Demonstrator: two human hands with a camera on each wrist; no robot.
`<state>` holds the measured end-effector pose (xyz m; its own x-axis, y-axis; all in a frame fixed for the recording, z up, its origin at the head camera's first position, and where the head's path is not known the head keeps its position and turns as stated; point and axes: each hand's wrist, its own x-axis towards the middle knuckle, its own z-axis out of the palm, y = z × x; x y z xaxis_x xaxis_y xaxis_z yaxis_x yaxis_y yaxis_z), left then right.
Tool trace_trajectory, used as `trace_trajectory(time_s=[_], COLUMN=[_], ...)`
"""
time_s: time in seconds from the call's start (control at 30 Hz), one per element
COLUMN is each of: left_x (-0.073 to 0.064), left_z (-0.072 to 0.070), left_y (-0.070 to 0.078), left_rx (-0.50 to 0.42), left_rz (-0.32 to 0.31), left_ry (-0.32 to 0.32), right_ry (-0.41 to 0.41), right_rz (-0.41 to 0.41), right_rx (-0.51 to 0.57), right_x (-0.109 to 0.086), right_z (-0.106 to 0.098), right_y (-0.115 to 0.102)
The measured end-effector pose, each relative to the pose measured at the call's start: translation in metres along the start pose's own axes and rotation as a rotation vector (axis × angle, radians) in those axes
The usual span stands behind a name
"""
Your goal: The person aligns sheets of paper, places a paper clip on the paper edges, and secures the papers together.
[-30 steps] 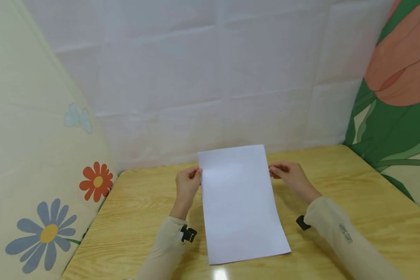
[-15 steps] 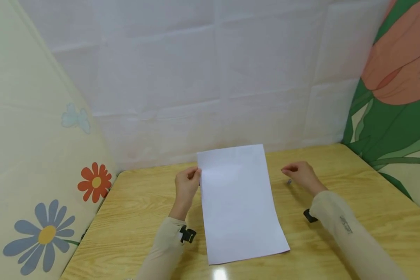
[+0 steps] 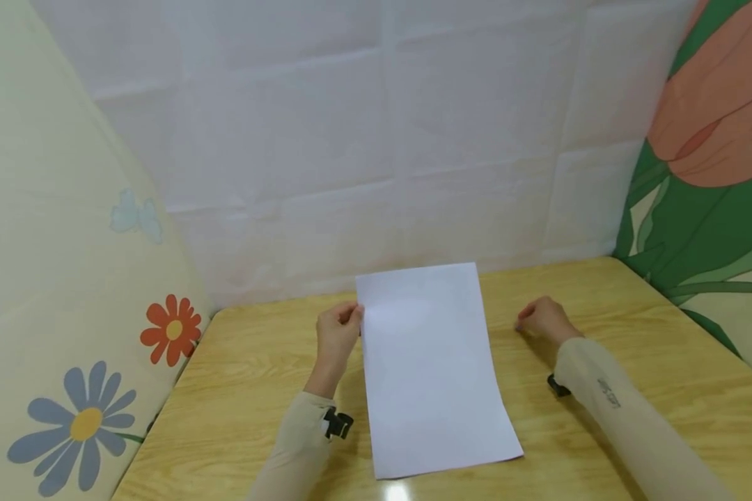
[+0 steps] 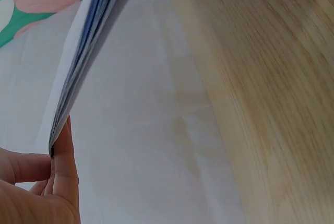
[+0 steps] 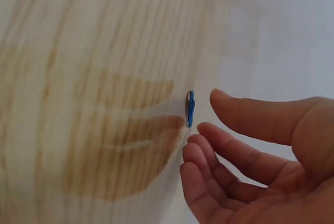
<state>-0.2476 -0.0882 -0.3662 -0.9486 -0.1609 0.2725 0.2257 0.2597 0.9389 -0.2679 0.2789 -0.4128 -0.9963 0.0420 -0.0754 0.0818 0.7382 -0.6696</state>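
Note:
My left hand [image 3: 338, 334] pinches the upper left edge of a stack of white paper [image 3: 432, 376], which is raised at its far end. In the left wrist view, several sheets show along the edge of the paper stack [image 4: 83, 51], between thumb and fingers [image 4: 63, 166]. To the right of the stack, my right hand [image 3: 546, 320] is low over the table. The right wrist view shows a blue paper clip [image 5: 190, 109] on the tabletop, just off the fingertips. My right thumb [image 5: 255, 119] and fingers are apart, with nothing between them.
The wood-grain table [image 3: 257, 390] ends at a white cloth backdrop [image 3: 301, 153]. Flower-printed cloths stand along both sides, with a red flower [image 3: 173, 329] on the left one. A dark strap [image 3: 337, 422] is on the left wrist.
My right hand has moved right from the stack's right edge and lowered to the paper clip, which was visible below it half a second ago. The left hand keeps its grip on the paper.

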Motion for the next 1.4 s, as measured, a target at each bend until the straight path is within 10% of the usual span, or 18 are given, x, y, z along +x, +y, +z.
trace_trajectory(time_s=[1.4], left_x=[-0.005], left_z=[0.012], left_y=[0.001], left_rx=[-0.017], left_rz=[0.037], left_ry=[-0.032], right_ry=[0.113], right_rz=[-0.036], right_rx=[0.027], right_x=[-0.001], right_z=[0.008], right_y=[0.000])
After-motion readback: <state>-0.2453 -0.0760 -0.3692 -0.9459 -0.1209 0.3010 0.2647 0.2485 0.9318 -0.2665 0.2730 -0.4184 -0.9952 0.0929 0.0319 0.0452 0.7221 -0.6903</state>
